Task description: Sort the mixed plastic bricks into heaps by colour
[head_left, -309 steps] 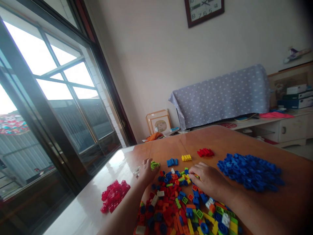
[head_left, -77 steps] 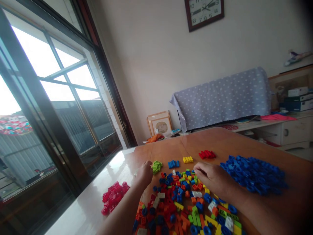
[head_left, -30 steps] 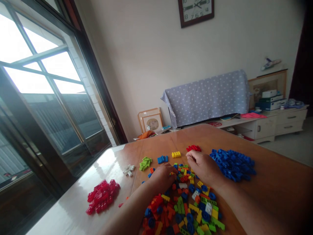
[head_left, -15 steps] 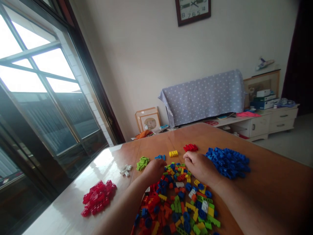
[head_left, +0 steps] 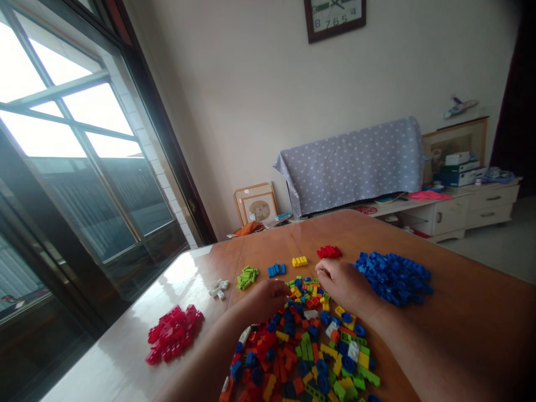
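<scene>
A mixed heap of toy building bricks [head_left: 310, 349] in several colours spreads over the table between my forearms. At its far left edge is my left hand [head_left: 270, 298], fingers curled down against the bricks; whatever they hold is hidden. My right hand [head_left: 341, 279] is closed, thumb and fingers together, above the heap's far right edge. I cannot make out anything in it. Just beyond it lies a small group of red bricks [head_left: 329, 252]. Farther left are yellow bricks [head_left: 300, 262], blue bricks [head_left: 276, 270] and light-green bricks [head_left: 247, 277] in small groups.
A big pile of blue bricks [head_left: 391, 277] lies right of my right hand. Pinkish-red bricks [head_left: 175, 334] are piled on the left, with a few white bricks [head_left: 219, 288] beyond. The wooden table [head_left: 464, 312] ends before a low white cabinet [head_left: 450, 218].
My left hand has drawn back a little from the blue group, leaving it in fuller view, and is lower at the heap. My right hand stays closed in nearly the same place.
</scene>
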A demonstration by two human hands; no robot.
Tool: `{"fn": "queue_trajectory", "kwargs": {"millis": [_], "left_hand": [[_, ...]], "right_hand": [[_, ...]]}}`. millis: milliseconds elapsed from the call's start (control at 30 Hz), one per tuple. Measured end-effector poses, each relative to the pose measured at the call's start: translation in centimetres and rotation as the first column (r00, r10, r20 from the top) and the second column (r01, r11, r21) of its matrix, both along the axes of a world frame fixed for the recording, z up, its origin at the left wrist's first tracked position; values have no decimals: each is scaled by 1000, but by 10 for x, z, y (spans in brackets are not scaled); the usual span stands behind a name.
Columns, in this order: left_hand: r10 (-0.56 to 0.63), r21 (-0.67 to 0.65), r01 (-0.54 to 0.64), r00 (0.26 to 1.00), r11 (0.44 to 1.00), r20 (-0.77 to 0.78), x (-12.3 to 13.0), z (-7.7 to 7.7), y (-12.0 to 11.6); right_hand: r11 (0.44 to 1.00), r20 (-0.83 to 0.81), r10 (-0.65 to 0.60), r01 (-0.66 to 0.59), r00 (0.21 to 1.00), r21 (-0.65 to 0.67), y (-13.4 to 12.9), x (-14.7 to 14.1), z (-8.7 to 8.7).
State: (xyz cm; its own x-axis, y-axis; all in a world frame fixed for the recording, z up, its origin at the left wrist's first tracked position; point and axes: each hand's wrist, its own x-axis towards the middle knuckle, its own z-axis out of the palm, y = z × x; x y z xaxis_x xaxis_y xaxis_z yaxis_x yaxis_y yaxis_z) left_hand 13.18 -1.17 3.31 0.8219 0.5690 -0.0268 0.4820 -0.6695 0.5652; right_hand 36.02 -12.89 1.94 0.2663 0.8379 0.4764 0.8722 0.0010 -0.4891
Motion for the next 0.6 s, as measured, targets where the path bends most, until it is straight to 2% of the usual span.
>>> {"fn": "queue_trajectory", "kwargs": {"millis": [167, 367, 467, 600], "left_hand": [[-82, 73, 87, 994, 994, -72, -6, 12, -12], [-10, -39, 6, 996, 999, -92, -5, 9, -12], [64, 43, -61, 994, 997, -88, -3, 8, -8], [133, 156, -102, 970, 983, -203, -1, 10, -4]], "right_hand": [[1000, -11, 19, -19, 1000, -11, 0, -1, 1], [1000, -18, 7, -7, 1000, -2, 0, -1, 1], [1000, -18, 10, -10, 1000, -3, 0, -1, 1], [1000, -23, 17, -17, 1000, -11, 0, -1, 0]]}}
